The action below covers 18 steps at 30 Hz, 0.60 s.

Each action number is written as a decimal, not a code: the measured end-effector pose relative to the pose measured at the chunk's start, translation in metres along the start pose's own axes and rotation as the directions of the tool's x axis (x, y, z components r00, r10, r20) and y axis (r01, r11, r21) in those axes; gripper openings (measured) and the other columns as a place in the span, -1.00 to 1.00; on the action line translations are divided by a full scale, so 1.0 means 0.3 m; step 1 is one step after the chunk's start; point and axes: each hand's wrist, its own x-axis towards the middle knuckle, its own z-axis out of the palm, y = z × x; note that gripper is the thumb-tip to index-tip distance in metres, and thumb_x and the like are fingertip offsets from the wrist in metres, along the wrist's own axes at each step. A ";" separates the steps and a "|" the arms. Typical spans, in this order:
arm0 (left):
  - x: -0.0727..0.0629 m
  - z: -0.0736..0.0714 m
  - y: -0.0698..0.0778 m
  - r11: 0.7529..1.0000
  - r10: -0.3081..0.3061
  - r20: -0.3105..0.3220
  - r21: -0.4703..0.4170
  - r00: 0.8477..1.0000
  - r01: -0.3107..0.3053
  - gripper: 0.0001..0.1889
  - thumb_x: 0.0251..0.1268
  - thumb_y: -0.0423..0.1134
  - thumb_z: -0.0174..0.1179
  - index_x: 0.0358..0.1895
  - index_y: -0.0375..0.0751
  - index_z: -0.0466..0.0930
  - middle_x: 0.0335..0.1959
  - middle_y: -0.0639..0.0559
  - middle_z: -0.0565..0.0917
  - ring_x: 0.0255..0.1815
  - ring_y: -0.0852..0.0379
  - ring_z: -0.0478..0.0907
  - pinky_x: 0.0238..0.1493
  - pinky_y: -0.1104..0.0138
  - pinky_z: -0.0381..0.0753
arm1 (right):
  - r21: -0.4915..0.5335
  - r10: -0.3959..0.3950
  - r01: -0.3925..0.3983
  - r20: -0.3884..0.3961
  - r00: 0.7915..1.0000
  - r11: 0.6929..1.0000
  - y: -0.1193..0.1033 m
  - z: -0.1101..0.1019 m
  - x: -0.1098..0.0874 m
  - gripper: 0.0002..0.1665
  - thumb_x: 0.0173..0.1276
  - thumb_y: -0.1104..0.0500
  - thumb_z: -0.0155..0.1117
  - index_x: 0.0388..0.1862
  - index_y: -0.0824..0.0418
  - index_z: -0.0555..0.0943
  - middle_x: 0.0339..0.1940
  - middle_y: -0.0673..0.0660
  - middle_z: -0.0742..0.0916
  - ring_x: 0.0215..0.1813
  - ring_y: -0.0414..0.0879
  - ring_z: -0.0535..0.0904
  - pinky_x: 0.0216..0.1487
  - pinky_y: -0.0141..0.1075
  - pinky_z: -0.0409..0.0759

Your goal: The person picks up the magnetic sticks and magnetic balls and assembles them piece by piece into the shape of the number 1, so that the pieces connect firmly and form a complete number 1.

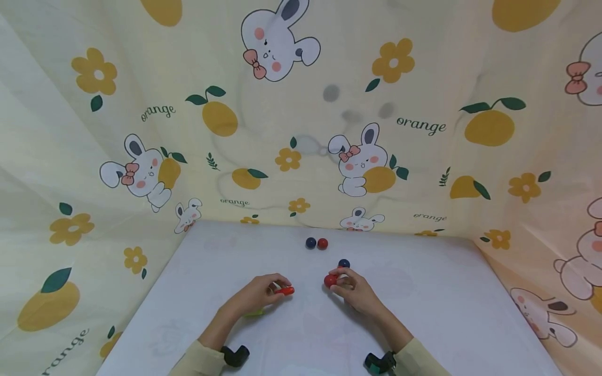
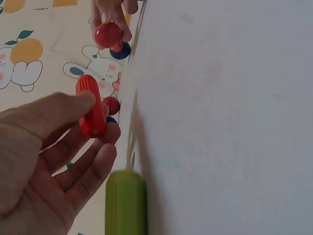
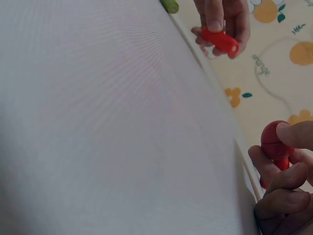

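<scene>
In the head view my left hand (image 1: 258, 293) pinches a short red plastic stick (image 1: 285, 291) between thumb and fingers. The left wrist view shows that stick (image 2: 91, 106) upright, with ribbed sides and a small mark at its lower end. My right hand (image 1: 361, 295) grips a red ball (image 1: 331, 281), thumb on top. Below this ball (image 3: 275, 139) in the right wrist view is a red stick part (image 3: 281, 163), mostly covered by fingers. Just beyond the right fingertips, a dark blue ball (image 1: 344, 263) overlaps the held piece. The hands are apart, facing each other.
A dark blue ball (image 1: 311, 243) and a red ball (image 1: 322, 244) sit side by side near the back of the white table (image 1: 423, 292). Near the left wrist lies a green stick (image 2: 126, 203), partly hidden in the head view. Patterned cloth (image 1: 301, 177) rises behind the table.
</scene>
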 end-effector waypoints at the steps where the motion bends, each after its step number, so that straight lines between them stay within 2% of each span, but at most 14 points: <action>1: 0.002 0.004 0.001 1.000 0.001 -0.003 0.002 1.000 -0.001 -0.72 0.48 -0.24 0.41 0.18 0.07 0.71 0.04 0.17 0.74 -0.07 0.19 0.60 0.06 0.23 0.66 | -0.002 -0.001 0.001 0.000 1.000 1.000 -0.001 0.000 -0.001 -0.57 0.51 0.09 0.47 0.30 0.01 0.62 0.06 0.16 0.74 0.07 0.07 0.59 -0.27 -0.24 0.57; 11: 0.025 0.033 0.019 0.999 0.042 -0.022 -0.022 0.999 -0.043 -0.76 0.51 -0.22 0.38 0.15 0.10 0.70 0.06 0.19 0.73 -0.06 0.23 0.61 0.08 0.26 0.65 | 0.007 -0.003 0.003 0.009 1.000 1.000 0.008 0.000 0.008 -0.57 0.51 0.08 0.47 0.30 -0.02 0.62 0.08 0.16 0.75 0.05 0.07 0.61 -0.29 -0.23 0.57; 18: 0.049 0.050 0.056 0.999 0.014 -0.041 -0.031 0.999 -0.015 -0.77 0.52 -0.16 0.39 0.14 0.15 0.70 0.01 0.22 0.73 -0.06 0.23 0.62 0.06 0.27 0.67 | 0.018 0.006 -0.007 0.007 1.000 1.000 0.012 0.001 0.013 -0.56 0.52 0.05 0.46 0.31 -0.02 0.62 0.09 0.16 0.75 -0.08 0.04 0.61 -0.36 -0.25 0.52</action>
